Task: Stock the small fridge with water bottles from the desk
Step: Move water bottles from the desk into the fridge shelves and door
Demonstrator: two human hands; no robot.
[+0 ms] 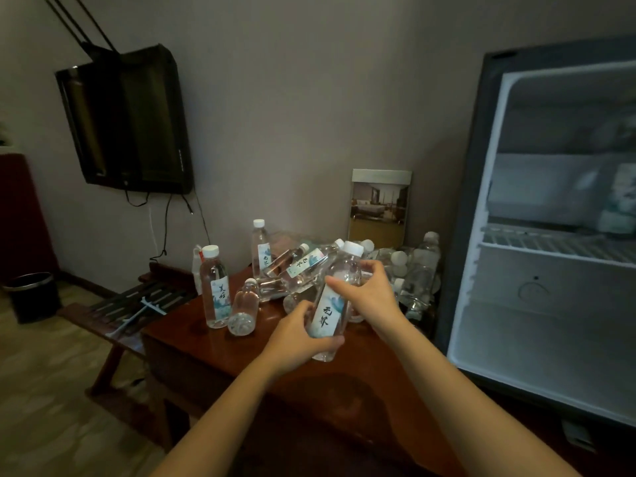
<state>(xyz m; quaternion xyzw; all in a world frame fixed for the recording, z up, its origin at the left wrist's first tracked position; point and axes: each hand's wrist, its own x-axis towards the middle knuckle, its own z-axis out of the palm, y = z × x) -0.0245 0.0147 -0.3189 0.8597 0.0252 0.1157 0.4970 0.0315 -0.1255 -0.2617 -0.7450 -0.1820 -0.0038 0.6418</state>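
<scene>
I hold a clear water bottle (335, 297) with a white cap and pale label, tilted, above the dark wooden desk (213, 352). My left hand (303, 333) grips its lower end and my right hand (366, 292) wraps its upper part. Behind it, several more bottles lie in a pile (299, 266); one bottle stands upright at the left (215, 287), another stands further back (260, 247), and a small one (245, 306) leans beside it. The small fridge (550, 304) stands open on the right, with blurred bottles (619, 197) on its wire shelf.
A framed picture card (378, 206) leans against the wall behind the pile. A wall-mounted TV (127, 122) hangs at the left with cables below. A slatted luggage rack (137, 304) adjoins the desk, and a black bin (32, 296) sits on the floor.
</scene>
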